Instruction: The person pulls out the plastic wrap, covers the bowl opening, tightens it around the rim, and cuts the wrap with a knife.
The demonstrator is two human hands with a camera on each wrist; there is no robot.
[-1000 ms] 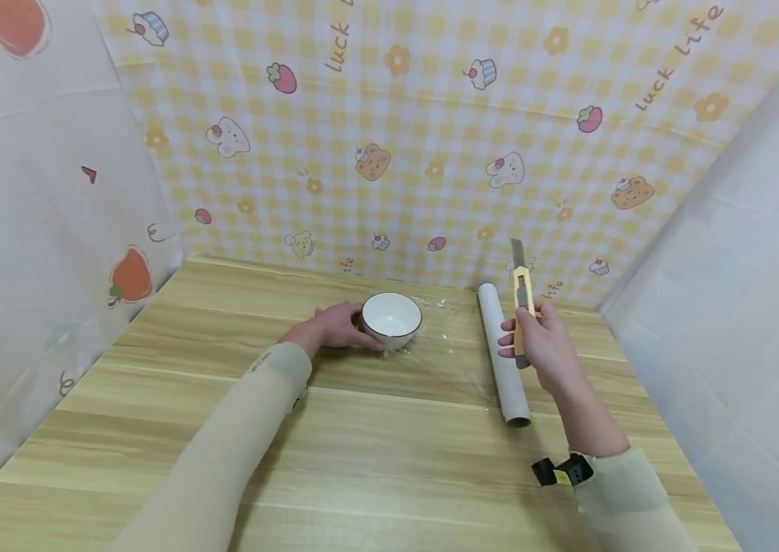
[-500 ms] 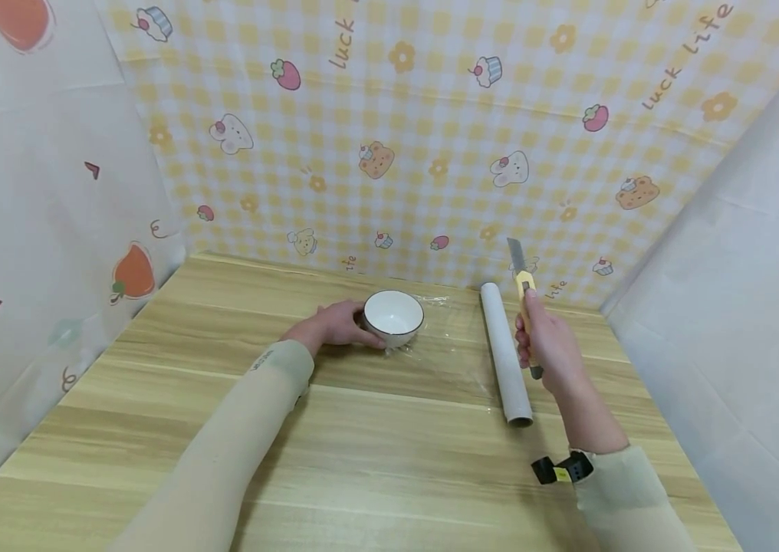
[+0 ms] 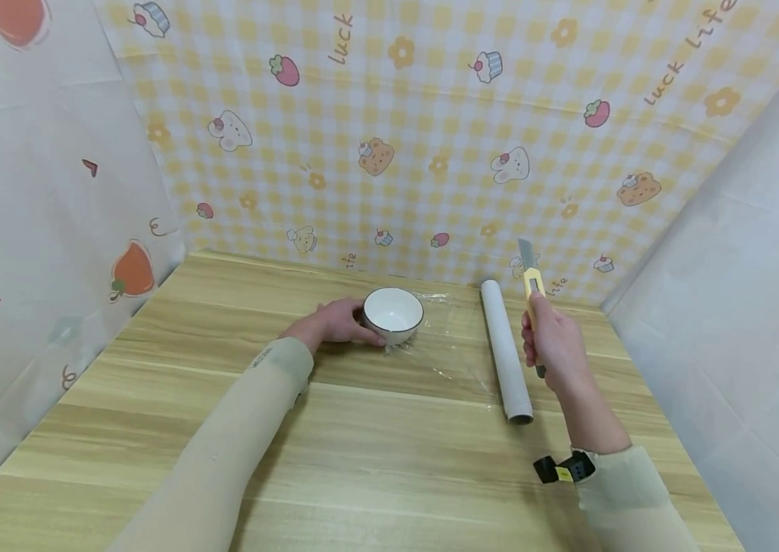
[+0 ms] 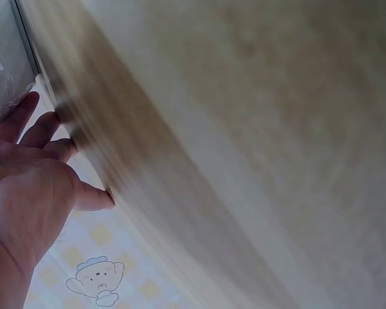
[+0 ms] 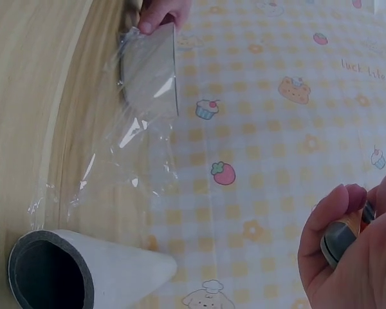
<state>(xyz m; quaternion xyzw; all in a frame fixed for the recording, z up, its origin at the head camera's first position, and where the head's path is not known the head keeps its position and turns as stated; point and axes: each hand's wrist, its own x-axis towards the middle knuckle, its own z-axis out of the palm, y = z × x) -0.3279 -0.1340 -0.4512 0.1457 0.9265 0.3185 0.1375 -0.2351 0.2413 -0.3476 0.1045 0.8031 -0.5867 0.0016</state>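
A white bowl with a dark rim (image 3: 392, 316) stands upright on the wooden table. My left hand (image 3: 343, 322) holds its left side, thumb at the front; the other fingers are mostly hidden behind it in the head view. Clear plastic wrap (image 5: 132, 138) runs from the bowl's side toward a pale roll with a hollow core (image 3: 505, 353). To the right of that roll, my right hand (image 3: 555, 341) grips a yellow utility knife (image 3: 532, 280) above the table. Its blade is out and points up and away. The right wrist view shows the dark butt of the handle between my fingers.
The wooden table (image 3: 362, 468) ends at a yellow checked cloth (image 3: 334, 130) at the back. White cloths hang at the left (image 3: 58, 230) and right (image 3: 728, 307). A black strap with a small device (image 3: 564, 467) sits on my right wrist.
My right hand has shifted slightly right, off the roll, and its fingers have curled closer round the knife, with the thumb higher on the handle. The left hand and bowl stay in place.
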